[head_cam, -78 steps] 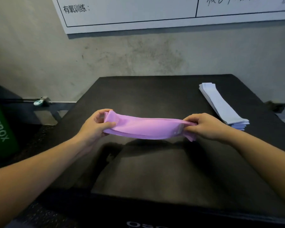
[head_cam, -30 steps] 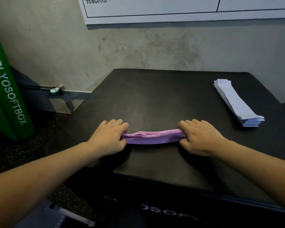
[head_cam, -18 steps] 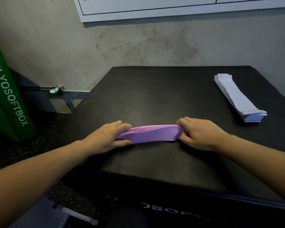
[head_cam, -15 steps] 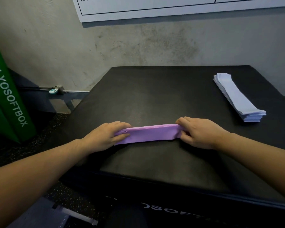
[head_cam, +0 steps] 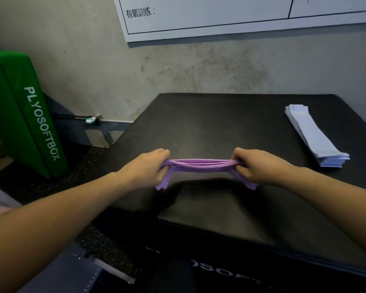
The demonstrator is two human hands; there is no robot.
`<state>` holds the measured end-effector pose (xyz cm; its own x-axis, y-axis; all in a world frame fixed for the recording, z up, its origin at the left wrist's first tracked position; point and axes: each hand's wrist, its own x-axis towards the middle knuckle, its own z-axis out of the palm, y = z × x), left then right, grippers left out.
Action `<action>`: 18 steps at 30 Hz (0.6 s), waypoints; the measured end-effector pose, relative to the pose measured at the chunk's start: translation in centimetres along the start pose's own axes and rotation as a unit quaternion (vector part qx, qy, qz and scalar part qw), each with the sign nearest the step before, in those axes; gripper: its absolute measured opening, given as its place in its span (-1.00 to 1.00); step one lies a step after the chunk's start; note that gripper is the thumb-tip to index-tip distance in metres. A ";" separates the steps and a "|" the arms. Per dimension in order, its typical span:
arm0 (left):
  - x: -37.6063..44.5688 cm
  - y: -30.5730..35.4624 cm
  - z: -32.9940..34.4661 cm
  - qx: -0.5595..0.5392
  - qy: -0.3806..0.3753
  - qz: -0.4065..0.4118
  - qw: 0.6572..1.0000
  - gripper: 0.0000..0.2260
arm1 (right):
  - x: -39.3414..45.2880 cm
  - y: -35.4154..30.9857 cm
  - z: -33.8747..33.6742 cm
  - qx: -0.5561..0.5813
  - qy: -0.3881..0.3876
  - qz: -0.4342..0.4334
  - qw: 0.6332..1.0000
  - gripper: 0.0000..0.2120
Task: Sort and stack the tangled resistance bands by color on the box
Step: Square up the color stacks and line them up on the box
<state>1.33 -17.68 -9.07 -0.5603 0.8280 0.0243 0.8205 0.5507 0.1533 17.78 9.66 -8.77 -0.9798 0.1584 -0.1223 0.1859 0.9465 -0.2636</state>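
The bundle of purple bands (head_cam: 201, 166) is now lifted clear of the black box (head_cam: 220, 123); half a second ago it lay flat on the box top under both hands. The left hand (head_cam: 145, 167) grips one end with curled fingers, the right hand (head_cam: 255, 166) grips the other, and both short ends droop below the fists. The bands hang stretched between them above the near part of the box. The stack of pale blue bands (head_cam: 314, 137) rests unchanged at the box's far right edge.
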 end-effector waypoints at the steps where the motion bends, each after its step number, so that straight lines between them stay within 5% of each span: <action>1: -1.0 0.0 -0.7 -0.007 0.007 -0.015 1.000 -0.91 | -0.1 -0.8 -0.3 0.015 0.012 -0.008 1.000 -0.96; 12: -19.8 -1.0 -10.1 0.010 0.116 -0.106 0.988 -0.87 | -0.7 -15.2 -3.0 0.100 0.095 -0.153 0.979 -0.96; 18: -32.4 0.1 -15.2 0.070 0.196 -0.231 0.950 -0.94 | -1.4 -26.4 -3.4 0.130 0.126 -0.251 0.951 -0.92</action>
<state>17.84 -46.09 5.20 -0.8408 0.4065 0.3574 0.4684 0.8774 0.1039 13.95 -14.56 1.63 -0.9307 -0.2015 0.3052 -0.3295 0.8241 -0.4608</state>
